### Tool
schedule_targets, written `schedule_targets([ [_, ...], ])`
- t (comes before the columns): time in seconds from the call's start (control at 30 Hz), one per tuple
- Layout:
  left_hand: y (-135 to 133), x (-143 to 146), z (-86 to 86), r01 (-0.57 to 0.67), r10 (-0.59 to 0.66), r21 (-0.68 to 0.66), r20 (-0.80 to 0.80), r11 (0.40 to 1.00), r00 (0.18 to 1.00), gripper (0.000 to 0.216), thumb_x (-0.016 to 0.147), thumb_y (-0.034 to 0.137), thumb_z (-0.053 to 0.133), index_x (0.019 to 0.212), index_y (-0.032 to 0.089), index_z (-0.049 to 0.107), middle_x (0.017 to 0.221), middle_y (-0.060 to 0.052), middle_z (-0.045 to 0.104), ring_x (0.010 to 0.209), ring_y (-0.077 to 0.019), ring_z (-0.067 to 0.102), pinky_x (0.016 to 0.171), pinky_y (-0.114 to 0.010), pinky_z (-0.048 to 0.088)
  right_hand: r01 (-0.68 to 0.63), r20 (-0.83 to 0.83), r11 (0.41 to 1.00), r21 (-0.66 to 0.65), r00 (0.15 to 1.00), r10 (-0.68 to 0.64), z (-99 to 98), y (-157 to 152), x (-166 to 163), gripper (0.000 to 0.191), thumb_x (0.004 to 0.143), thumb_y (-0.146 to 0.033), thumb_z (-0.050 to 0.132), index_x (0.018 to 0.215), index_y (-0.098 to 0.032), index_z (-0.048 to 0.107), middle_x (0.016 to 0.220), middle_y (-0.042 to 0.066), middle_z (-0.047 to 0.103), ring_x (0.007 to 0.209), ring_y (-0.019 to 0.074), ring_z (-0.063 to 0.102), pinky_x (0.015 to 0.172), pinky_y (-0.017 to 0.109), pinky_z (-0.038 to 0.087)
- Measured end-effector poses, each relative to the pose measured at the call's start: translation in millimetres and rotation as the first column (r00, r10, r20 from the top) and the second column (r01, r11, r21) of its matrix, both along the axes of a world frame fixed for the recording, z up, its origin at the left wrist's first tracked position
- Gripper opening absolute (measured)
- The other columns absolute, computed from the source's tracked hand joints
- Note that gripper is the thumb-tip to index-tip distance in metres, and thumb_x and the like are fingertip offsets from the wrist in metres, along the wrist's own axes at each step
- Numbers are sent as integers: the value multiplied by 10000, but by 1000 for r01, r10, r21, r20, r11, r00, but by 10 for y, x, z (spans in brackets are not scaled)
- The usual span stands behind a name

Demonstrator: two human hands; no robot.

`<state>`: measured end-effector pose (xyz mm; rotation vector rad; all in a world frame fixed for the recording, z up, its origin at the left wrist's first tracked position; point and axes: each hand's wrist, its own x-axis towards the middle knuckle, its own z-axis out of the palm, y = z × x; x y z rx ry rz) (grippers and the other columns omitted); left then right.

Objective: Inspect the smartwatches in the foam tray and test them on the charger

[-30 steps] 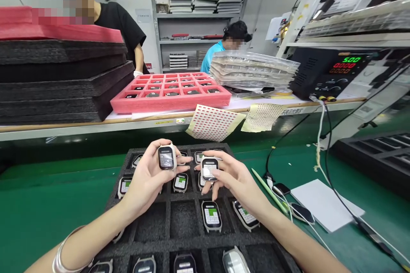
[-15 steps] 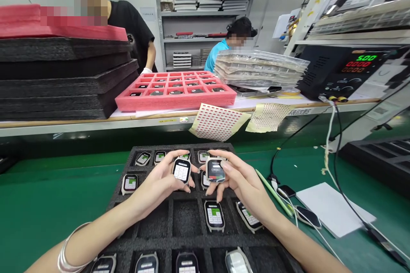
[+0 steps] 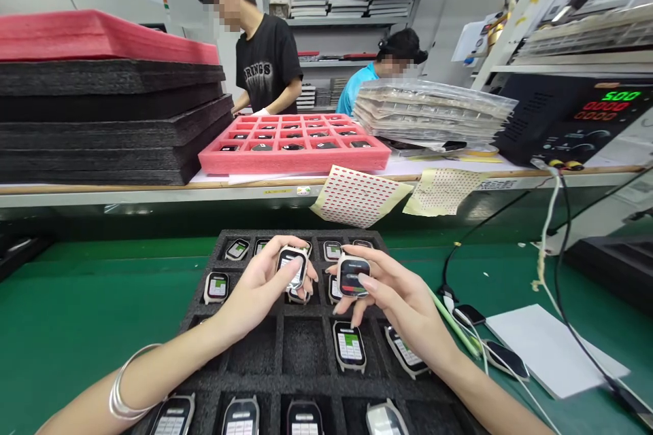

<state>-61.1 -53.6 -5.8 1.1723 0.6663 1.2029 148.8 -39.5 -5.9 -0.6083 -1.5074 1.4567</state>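
Observation:
My left hand (image 3: pixel 258 292) is closed on a white smartwatch body (image 3: pixel 291 266) with a lit pale screen, thumb lying across it. My right hand (image 3: pixel 395 296) grips a second smartwatch body (image 3: pixel 352 275) whose screen is dark with a red band. Both hands hover close together over a black foam tray (image 3: pixel 270 353) of square pockets. Several more watch bodies lie in the tray, such as one with a green screen (image 3: pixel 349 345) below my right hand and another at the left (image 3: pixel 217 286). Some pockets in the middle row hold nothing.
A raised shelf carries a pink foam tray (image 3: pixel 293 158), stacked black foam sheets (image 3: pixel 107 129), clear plastic trays (image 3: pixel 431 112) and a power supply (image 3: pixel 576 122). Sticker sheets (image 3: pixel 360 196) hang off its edge. Cables, a green stylus (image 3: pixel 454 323) and white paper (image 3: pixel 554 350) lie right. Two people work behind.
The watch in my right hand changed from a pale screen to a dark one with red. My left hand lowered its watch and brought it in toward the right. The view shifted left.

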Motion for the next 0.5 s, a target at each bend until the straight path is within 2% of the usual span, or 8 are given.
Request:
schedule_targets([
  [0.2,-71,25,55,69,-53,-117,135,991,989,351,822,102,498,1149,227,474,1005,-69,589,960,-230,594,798,-384,495,41,15,999,0,999,-41,21,-35,-5,332,916,-216,551,1247,-226,539,949,74,663,677,201,706,513,258,582],
  [0.4,-107,36,10,151,-145,-52,106,987,984,455,775,46,496,1173,261,452,1028,-52,558,948,-231,604,807,-421,510,152,43,988,-5,988,-151,73,-28,-46,270,887,-227,607,1156,-205,583,879,57,654,574,164,690,437,199,547],
  [0.5,-122,47,8,154,-152,-21,56,988,987,380,855,110,502,1202,253,439,1014,-57,547,924,-209,596,806,-394,514,98,11,995,-2,995,-98,206,-154,-46,296,880,-233,621,1171,-244,570,926,62,650,594,170,695,454,212,556],
])
